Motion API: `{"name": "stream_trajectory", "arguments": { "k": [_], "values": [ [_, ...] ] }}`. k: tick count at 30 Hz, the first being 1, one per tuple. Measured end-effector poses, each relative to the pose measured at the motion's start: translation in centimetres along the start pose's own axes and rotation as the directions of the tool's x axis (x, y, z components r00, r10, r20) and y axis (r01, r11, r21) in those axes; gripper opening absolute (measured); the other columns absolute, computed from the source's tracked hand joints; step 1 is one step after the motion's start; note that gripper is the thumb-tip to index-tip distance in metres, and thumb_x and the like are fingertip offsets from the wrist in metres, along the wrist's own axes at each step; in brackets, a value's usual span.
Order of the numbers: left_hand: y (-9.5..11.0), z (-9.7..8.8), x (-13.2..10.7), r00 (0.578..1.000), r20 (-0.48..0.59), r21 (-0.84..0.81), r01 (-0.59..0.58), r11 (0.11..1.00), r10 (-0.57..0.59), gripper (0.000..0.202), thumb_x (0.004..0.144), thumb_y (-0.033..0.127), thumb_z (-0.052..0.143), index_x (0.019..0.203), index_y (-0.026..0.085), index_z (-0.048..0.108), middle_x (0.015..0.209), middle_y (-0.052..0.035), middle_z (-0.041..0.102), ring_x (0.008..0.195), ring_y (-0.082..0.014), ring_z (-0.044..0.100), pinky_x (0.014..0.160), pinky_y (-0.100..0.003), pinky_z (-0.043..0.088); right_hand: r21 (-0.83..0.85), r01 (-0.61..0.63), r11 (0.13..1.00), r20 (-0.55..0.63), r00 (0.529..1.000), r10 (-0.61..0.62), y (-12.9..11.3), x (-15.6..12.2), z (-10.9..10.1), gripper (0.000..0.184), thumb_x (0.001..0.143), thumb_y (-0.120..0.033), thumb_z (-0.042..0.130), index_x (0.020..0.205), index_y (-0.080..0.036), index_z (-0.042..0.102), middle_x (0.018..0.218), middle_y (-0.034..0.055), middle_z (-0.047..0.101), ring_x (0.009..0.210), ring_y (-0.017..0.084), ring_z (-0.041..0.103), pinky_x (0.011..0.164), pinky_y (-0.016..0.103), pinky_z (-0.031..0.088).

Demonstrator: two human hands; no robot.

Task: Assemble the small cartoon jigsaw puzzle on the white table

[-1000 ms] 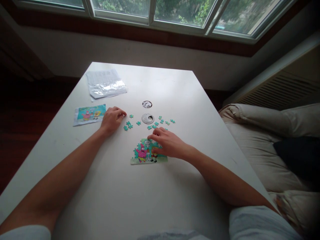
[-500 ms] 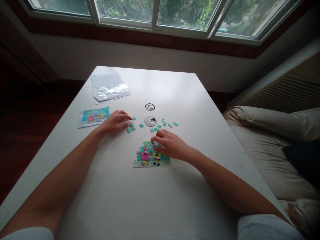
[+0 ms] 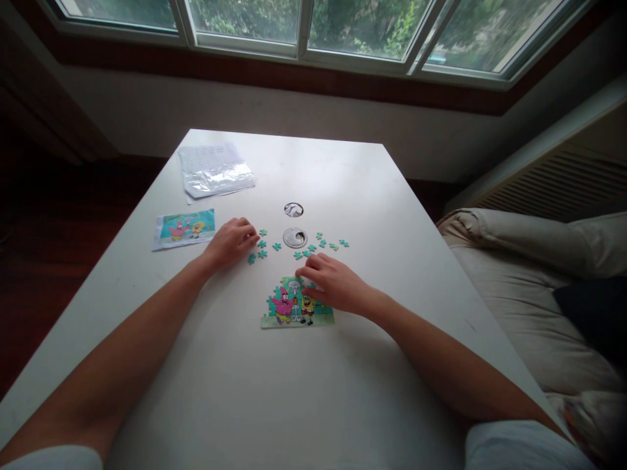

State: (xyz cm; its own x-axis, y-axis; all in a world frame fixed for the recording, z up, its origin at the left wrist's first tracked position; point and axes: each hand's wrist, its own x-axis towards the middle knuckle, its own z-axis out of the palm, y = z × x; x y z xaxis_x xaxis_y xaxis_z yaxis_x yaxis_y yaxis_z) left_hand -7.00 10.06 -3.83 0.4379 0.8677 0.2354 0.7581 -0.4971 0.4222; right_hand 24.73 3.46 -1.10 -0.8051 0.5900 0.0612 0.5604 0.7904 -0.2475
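A partly built cartoon jigsaw puzzle (image 3: 289, 307) lies on the white table (image 3: 274, 391). My right hand (image 3: 333, 282) rests on its upper right part, fingers curled down and pressed on the pieces. Several loose teal pieces (image 3: 329, 244) are scattered just beyond it. My left hand (image 3: 231, 240) lies palm down to the left, its fingertips bent onto the loose teal pieces (image 3: 258, 248) at that side. Whether it holds one is hidden by the fingers.
A printed reference picture (image 3: 185, 228) lies left of my left hand. Farther back are a crumpled clear plastic bag and a paper sheet (image 3: 214, 170). A round cable hole (image 3: 293, 209) and its grey cap (image 3: 294, 237) sit mid-table. A cushioned seat (image 3: 533, 287) borders the right edge.
The view shifted slightly early on. My left hand slid right toward the loose pieces, then curled its fingers over them. My right hand stayed on the puzzle.
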Motion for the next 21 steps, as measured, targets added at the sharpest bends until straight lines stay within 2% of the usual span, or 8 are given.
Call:
{"name": "stream_trajectory", "arguments": {
  "k": [6,16,18,21],
  "values": [
    [-0.4,0.3,-0.1,1.000,0.002,-0.074,-0.010,0.997,0.010,0.023,0.092,0.030,0.054,0.103,0.024,0.074,0.095,-0.0053,0.064,0.086,-0.0205,0.058,0.084,-0.036,0.048,-0.001,0.003,1.000,-0.003,1.000,-0.003,0.1,-0.1,0.1,0.028,0.095,-0.034,0.064,0.120,-0.021,0.064,0.108,0.0105,0.059,0.098,0.023,0.053,0.085,0.035,0.045],
    [0.2,-0.1,-0.1,0.997,0.053,-0.073,-0.044,0.996,0.048,0.022,0.089,0.035,0.059,0.099,0.025,0.075,0.101,-0.0062,0.063,0.090,-0.0214,0.059,0.085,-0.036,0.050,0.003,-0.006,1.000,-0.002,1.000,0.006,0.0,0.0,0.1,0.029,0.096,-0.037,0.062,0.120,-0.021,0.064,0.108,0.0109,0.059,0.099,0.024,0.053,0.087,0.036,0.045],
    [0.4,-0.1,-0.1,0.997,0.060,-0.067,-0.033,0.997,0.037,0.021,0.088,0.034,0.060,0.098,0.024,0.074,0.101,-0.0062,0.063,0.091,-0.0218,0.058,0.085,-0.036,0.050,0.023,-0.012,1.000,-0.018,1.000,0.012,-0.3,0.0,0.1,0.039,0.094,-0.045,0.064,0.125,-0.021,0.063,0.112,0.0120,0.060,0.102,0.025,0.053,0.089,0.039,0.045],
    [0.8,-0.2,-0.1,0.997,0.069,-0.059,-0.014,0.998,0.018,0.017,0.085,0.032,0.061,0.096,0.023,0.072,0.100,-0.0059,0.062,0.092,-0.0224,0.058,0.086,-0.036,0.049,0.049,-0.009,0.999,-0.020,1.000,0.010,-1.0,-0.1,-0.2,0.065,0.087,-0.059,0.069,0.139,-0.023,0.055,0.123,0.0145,0.058,0.109,0.029,0.053,0.095,0.044,0.045]
  ]
}}
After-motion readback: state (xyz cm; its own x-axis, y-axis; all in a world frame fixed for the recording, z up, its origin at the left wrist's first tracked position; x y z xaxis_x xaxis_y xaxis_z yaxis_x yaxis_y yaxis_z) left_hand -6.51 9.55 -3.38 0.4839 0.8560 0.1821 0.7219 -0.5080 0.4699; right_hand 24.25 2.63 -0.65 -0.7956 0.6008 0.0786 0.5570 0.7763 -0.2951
